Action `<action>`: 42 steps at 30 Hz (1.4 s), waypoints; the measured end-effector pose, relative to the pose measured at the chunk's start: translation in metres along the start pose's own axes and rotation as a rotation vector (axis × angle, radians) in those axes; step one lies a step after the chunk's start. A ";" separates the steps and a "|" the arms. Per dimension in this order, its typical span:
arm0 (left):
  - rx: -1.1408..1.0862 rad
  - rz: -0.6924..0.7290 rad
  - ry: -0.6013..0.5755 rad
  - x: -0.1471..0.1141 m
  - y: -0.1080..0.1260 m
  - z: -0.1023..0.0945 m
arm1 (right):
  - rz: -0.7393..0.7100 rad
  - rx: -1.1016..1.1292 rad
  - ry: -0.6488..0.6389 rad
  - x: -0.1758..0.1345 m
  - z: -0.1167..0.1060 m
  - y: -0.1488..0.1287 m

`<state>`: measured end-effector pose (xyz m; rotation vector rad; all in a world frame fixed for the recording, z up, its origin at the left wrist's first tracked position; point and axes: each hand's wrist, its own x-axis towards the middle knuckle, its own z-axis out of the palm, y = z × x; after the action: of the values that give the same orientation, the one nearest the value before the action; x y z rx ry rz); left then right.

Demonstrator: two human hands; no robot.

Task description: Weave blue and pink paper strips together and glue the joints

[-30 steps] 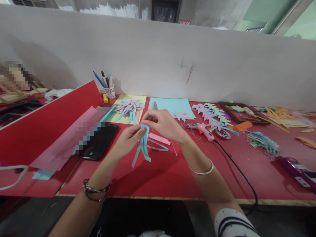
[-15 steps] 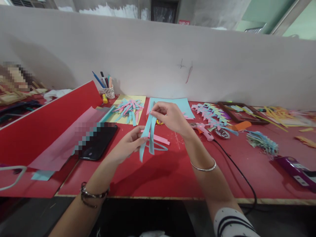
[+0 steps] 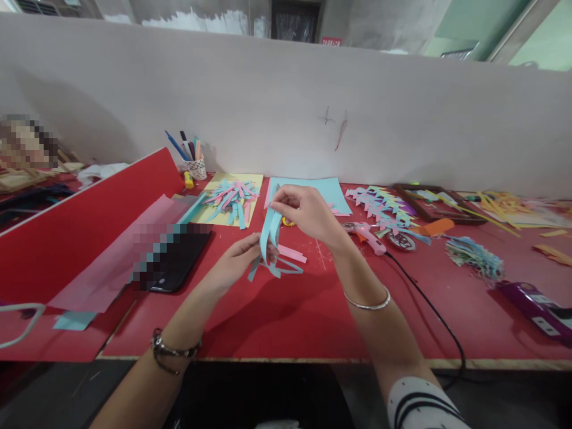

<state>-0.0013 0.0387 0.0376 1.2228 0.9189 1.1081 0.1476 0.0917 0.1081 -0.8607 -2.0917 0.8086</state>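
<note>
Blue paper strips [image 3: 265, 235] hang over the middle of the red table, bent into a loop near their lower ends. My right hand [image 3: 304, 211] pinches their upper ends between thumb and fingers. Lower down on the left, my left hand [image 3: 235, 259] has its fingers closed around the strips, some fingertips hidden behind the paper. Beneath them on the table lie pink paper strips [image 3: 292, 254] and a thin blue strip [image 3: 292, 268]. A yellow object [image 3: 288, 222] shows partly behind my right hand.
A pink glue gun [image 3: 369, 235] with a black cord lies right of my hands. A black phone [image 3: 187, 262] and a red board [image 3: 89, 220] are at left. Behind stand a pen cup [image 3: 195, 167], a pile of cut strips [image 3: 232, 196] and blue sheets [image 3: 313, 187].
My left hand has shifted slightly, and the lower part of the blue strips has gone from hanging fairly straight to curling into a loop. My right hand keeps its pinch almost unmoved.
</note>
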 end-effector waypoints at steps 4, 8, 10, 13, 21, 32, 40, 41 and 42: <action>-0.113 -0.007 -0.034 0.001 0.002 0.007 | -0.001 -0.023 0.009 0.001 0.001 0.002; -0.146 0.014 -0.074 -0.001 0.004 0.011 | -0.019 -0.038 0.027 0.001 -0.001 0.001; -0.158 0.027 -0.083 -0.002 0.004 0.012 | -0.020 -0.044 0.025 0.001 -0.001 0.001; -0.161 0.029 -0.079 -0.003 0.003 0.012 | -0.019 -0.058 0.022 0.001 -0.002 0.000; -0.192 0.027 0.061 -0.008 0.003 0.012 | -0.020 -0.048 0.013 0.001 -0.001 0.003; -0.005 0.112 0.083 -0.009 0.001 0.012 | -0.036 -0.070 0.021 0.001 -0.001 0.002; 0.055 0.132 0.117 -0.007 -0.001 0.011 | -0.027 -0.061 0.018 0.000 -0.003 -0.001; 0.070 0.122 0.106 -0.008 -0.002 0.010 | -0.025 -0.051 0.015 0.000 -0.004 -0.001; 0.094 0.111 0.087 -0.008 -0.003 0.010 | -0.022 -0.043 0.011 0.000 -0.004 -0.001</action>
<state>0.0064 0.0283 0.0354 1.3236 0.9880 1.2254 0.1511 0.0922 0.1107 -0.8612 -2.1120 0.7479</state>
